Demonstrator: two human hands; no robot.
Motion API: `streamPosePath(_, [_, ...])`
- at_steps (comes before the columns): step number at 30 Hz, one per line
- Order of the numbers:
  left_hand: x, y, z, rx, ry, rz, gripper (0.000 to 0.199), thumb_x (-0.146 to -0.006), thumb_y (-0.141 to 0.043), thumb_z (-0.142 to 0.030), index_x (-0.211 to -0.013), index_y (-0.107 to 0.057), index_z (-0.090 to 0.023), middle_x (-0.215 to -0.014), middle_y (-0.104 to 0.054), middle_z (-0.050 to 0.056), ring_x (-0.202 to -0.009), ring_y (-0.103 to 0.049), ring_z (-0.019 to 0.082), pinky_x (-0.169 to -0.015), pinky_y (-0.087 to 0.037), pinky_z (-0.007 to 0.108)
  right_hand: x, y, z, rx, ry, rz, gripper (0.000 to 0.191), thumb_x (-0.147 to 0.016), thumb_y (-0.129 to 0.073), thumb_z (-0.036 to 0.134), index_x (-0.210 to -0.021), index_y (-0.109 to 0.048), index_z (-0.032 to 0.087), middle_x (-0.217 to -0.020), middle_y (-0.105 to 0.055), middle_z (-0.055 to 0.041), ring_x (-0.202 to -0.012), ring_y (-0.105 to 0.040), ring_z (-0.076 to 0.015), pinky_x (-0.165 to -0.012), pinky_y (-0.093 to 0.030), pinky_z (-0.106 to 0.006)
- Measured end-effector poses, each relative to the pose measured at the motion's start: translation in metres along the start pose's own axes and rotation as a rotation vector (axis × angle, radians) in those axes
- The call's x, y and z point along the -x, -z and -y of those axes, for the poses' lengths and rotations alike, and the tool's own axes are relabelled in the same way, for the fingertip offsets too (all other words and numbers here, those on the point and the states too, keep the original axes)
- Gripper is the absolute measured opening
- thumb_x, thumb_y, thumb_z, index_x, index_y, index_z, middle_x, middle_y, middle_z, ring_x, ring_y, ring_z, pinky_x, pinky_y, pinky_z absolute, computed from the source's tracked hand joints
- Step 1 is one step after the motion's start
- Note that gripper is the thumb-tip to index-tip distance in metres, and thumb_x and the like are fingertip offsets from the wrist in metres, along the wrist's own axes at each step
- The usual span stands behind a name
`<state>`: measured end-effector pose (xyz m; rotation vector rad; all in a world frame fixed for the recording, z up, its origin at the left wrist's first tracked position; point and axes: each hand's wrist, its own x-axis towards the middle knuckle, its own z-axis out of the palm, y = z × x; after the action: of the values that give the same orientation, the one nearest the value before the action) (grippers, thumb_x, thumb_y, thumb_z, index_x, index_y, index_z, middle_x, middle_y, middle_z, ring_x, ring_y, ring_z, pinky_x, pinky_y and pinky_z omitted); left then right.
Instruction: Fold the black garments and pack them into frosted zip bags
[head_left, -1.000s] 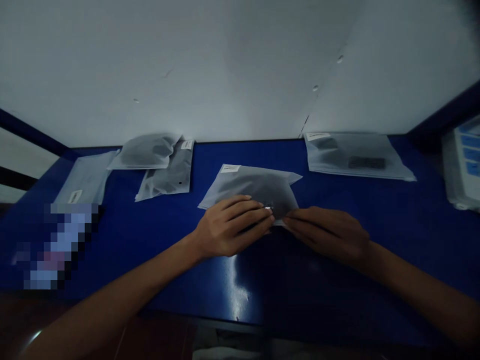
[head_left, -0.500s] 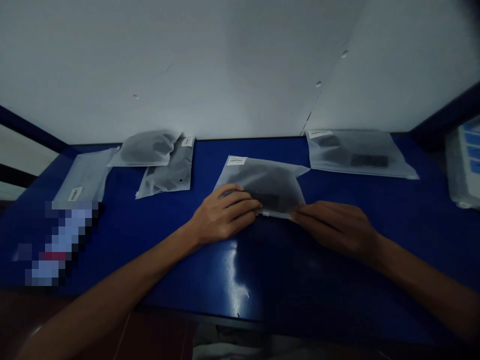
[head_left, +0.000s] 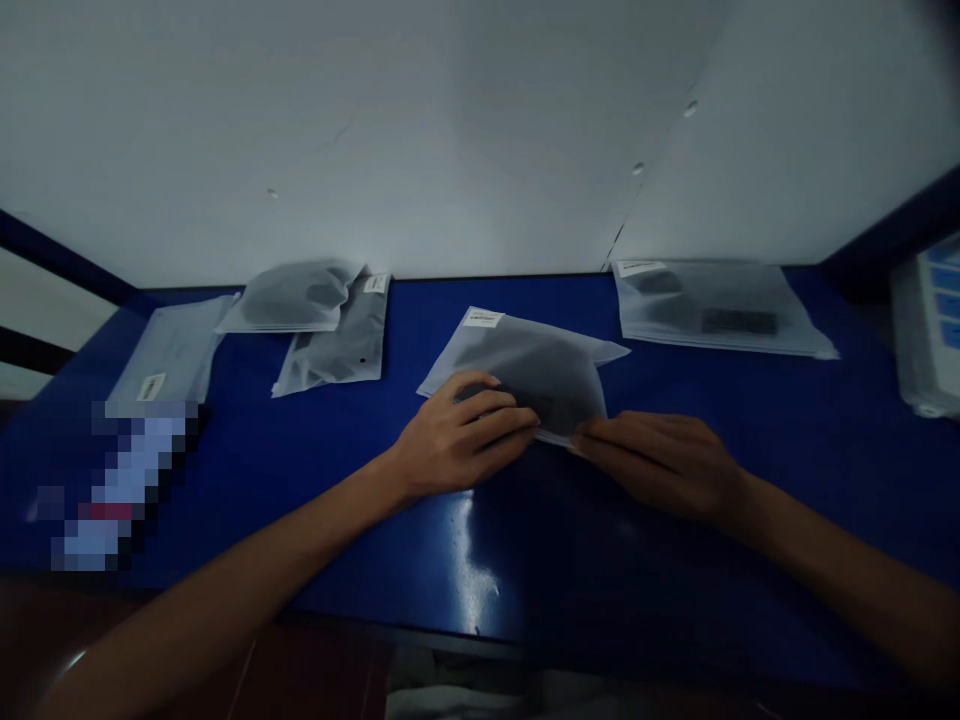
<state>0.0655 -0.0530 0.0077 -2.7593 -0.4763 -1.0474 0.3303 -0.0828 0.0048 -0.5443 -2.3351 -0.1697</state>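
Note:
A frosted plastic zip bag (head_left: 525, 350) lies at a slant in the middle of the blue table, with a dark item showing through it. A white barcode label sits at its upper left corner. My left hand (head_left: 472, 435) is closed over the bag's near edge, its fingers bent and pressed together on the plastic. At the near right corner, my right hand (head_left: 660, 455) pinches the zip edge between thumb and fingers. The two hands are a short way apart. My fingers hide part of the zip, and the slider cannot be made out.
Another frosted bag (head_left: 720, 310) lies at the back right against the white wall panel (head_left: 480, 140). Several similar bags (head_left: 300, 300) lie at the back left, some overlapping. A pixelated object (head_left: 124, 490) rests at the left. A clear plastic container (head_left: 926, 330) stands at the far right.
The bag has turned slightly clockwise, its upper corners moving right. My left hand has slid right along the near edge, closer to my right hand. The zip slider is now hidden.

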Motion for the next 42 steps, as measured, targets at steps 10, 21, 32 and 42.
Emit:
streamPosePath(10, [0.011,0.01,0.026,-0.106,-0.091,0.146,0.008,-0.1,-0.062,-0.017,-0.096,-0.069,-0.02,-0.112,-0.079,0.001,-0.098,-0.073,0.016,-0.102,-0.053,0.041,0.004,0.002,-0.009,0.082,0.044,0.031,0.014,-0.094,-0.065,0.007,-0.103,-0.066,0.017,-0.088,-0.073,-0.0009,-0.07,-0.067,-0.0108,-0.063,-0.056,-0.021])
streamPosePath(21, [0.018,0.024,0.047,-0.036,-0.079,0.299,0.008,-0.098,-0.058,-0.013,-0.093,-0.063,-0.018,-0.121,-0.074,0.008,-0.106,-0.07,0.02,-0.1,-0.052,0.04,0.01,0.005,-0.021,0.226,0.084,0.038,0.008,-0.095,-0.064,0.009,-0.099,-0.065,0.016,-0.09,-0.073,-0.0007,-0.072,-0.065,-0.0097,-0.064,-0.052,-0.021])
streamPosePath(32, [0.026,0.031,0.061,0.093,-0.004,0.353,0.008,-0.083,-0.055,-0.011,-0.086,-0.057,-0.018,-0.124,-0.07,0.013,-0.104,-0.069,0.025,-0.083,-0.053,0.038,0.02,0.01,-0.035,0.286,0.058,0.065,0.008,-0.093,-0.066,0.007,-0.096,-0.068,0.015,-0.091,-0.075,-0.0022,-0.073,-0.067,-0.0111,-0.063,-0.05,-0.022])
streamPosePath(42, [0.025,0.022,0.05,-0.001,-0.067,0.326,0.02,-0.1,-0.063,-0.034,-0.091,-0.06,-0.016,-0.119,-0.069,0.016,-0.104,-0.069,0.025,-0.085,-0.054,0.038,0.024,0.01,-0.043,0.291,0.026,0.106,0.013,-0.088,-0.073,0.015,-0.101,-0.07,0.013,-0.1,-0.074,-0.0076,-0.081,-0.067,-0.0166,-0.071,-0.053,-0.028])
